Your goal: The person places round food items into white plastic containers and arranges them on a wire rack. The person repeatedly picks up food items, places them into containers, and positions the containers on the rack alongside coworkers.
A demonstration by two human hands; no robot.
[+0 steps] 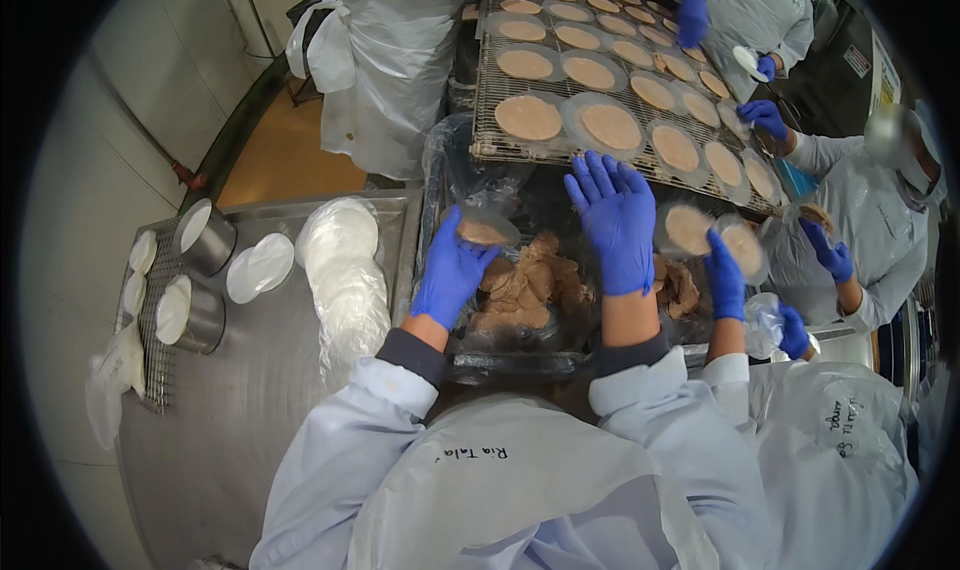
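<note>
My left hand [452, 270], in a blue glove, holds a round clear plastic dish with a brown slice [482, 230] in it, above a bin lined with plastic that holds a pile of brown slices [530, 285]. My right hand [615, 220], also gloved in blue, is spread open with fingers apart and holds nothing. It hovers just below the near edge of a wire rack [480, 150] covered with several round dishes of brown slices [528, 118].
A stack of clear round lids [345, 270] lies on the steel table [250, 390] at left, beside two metal pots [205, 238] and a small wire grid [155, 350]. Other people in white coats and blue gloves [725, 280] work at the rack on the right and far side.
</note>
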